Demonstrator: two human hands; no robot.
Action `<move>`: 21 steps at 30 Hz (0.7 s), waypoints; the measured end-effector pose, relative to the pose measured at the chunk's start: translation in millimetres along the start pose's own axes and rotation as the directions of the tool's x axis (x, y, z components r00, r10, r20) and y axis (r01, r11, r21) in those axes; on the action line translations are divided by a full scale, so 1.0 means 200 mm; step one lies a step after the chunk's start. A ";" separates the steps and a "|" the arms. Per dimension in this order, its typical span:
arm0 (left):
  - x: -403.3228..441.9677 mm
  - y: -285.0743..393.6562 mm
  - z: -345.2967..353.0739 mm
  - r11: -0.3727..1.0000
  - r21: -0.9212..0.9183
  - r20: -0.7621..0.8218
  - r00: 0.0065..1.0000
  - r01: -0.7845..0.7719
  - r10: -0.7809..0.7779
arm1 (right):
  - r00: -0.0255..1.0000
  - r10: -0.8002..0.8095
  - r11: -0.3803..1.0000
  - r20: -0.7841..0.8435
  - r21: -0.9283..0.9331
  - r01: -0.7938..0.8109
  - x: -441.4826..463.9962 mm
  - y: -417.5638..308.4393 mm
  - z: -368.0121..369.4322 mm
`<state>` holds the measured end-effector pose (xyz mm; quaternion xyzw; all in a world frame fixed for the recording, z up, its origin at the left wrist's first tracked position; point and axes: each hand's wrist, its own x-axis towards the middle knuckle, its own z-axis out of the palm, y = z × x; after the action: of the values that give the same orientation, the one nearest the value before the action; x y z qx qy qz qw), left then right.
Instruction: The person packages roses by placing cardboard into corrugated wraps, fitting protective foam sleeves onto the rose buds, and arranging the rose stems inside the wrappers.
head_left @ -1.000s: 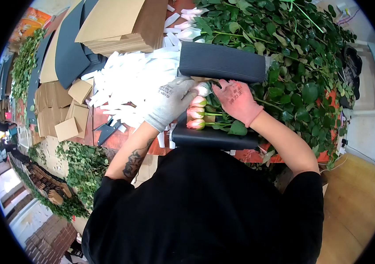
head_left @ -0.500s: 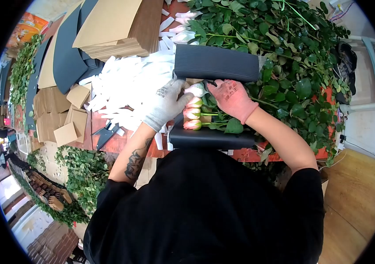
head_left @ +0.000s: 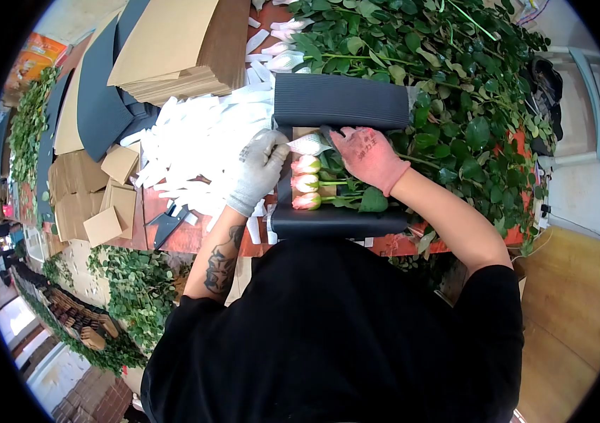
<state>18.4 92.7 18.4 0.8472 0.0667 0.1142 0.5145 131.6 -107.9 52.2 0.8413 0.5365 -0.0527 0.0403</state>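
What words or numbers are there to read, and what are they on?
Right hand's pink glove: the dark print seems to include "力王"; the rest is too blurred to read.
Left hand's grey glove: dark print, too blurred to read.
Orange packaging, upper left: any print is too blurred to read.

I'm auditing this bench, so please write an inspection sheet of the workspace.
Surface: red tabletop, largely covered.
Job's things: three pink-and-green roses and a rosebud in white mesh, between black corrugated wrapping and a smooth black flap.
Clutter: heaped white sleeves; stacked brown cardboard sheets; piled green leafy stems.
Hands: grey-white-gloved left hand pinches the mesh's tip; pink-red-gloved right hand is at the rosebud's stem end, grip hidden.
Cables: thin purple strand, upper right, possibly a cord.
Surroundings: pale blue-grey frame, right; green foliage on the floor, left.
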 end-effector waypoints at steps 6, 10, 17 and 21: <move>-0.05 -0.06 -0.02 0.998 0.017 -0.032 0.998 0.060 -0.060 | 0.995 -0.035 0.999 -0.094 -0.006 0.035 0.01 0.01 0.05; -0.01 0.05 -0.02 0.993 0.075 0.075 0.993 0.088 -0.094 | 0.995 -0.055 0.998 -0.083 -0.036 0.052 0.01 0.00 0.06; 0.00 -0.09 -0.11 0.982 0.180 -0.015 0.998 -0.058 0.062 | 0.997 -0.025 1.000 -0.067 0.004 0.025 0.01 0.01 0.06; -0.06 -0.16 -0.44 0.806 0.589 -0.083 0.997 0.054 -0.006 | 0.999 -0.012 0.999 -0.038 0.044 0.013 -0.01 0.00 0.03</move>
<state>-15.5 180.5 28.4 0.9589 0.1321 0.1122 0.2245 131.5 -110.2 46.5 0.8394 0.5412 -0.0490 0.0115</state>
